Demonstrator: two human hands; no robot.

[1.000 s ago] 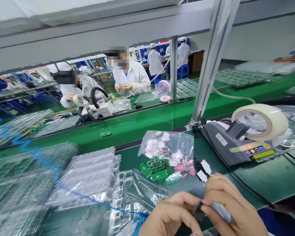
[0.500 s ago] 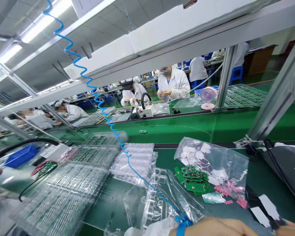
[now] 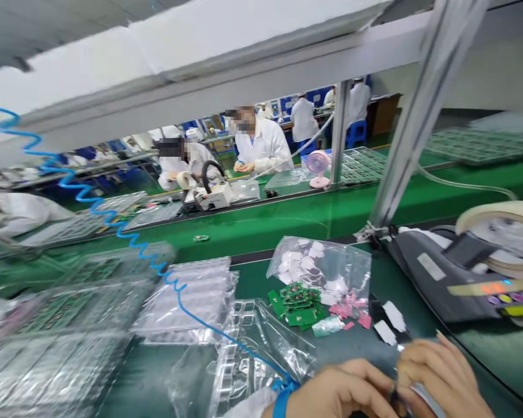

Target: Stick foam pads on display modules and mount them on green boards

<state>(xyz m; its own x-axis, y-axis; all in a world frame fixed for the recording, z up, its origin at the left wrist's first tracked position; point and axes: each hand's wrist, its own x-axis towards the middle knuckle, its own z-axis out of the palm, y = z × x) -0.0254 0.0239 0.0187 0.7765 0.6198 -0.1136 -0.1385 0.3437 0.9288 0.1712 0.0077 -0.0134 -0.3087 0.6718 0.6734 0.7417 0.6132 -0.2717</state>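
A small dark piece (image 3: 396, 398) is at the near edge of the view, between the fingertips of the two hands, above the bench (image 3: 152, 371); blur and the fingers hide its shape. The left hand (image 3: 344, 388) has its grip closed on it from the left, and the right hand (image 3: 440, 371) pinches it from the right. A pale, shiny piece (image 3: 427, 399) shows under the right hand's fingers.

A blue wrist strap (image 3: 283, 397) circles the left wrist, and a blue coiled cord (image 3: 150, 252) runs from it to the far left. Just beyond the hands lie white cards (image 3: 394, 316) on black material, with pink pieces (image 3: 348, 307) and a pile of green circuit boards (image 3: 297, 303) to their left. Behind the boards is a clear bag (image 3: 318, 264) of white pieces. A tape dispenser (image 3: 444, 278) stands at the right; plastic trays (image 3: 82, 313) are stacked at the left. Across the green belt (image 3: 261, 226), people in white coats sit at work.
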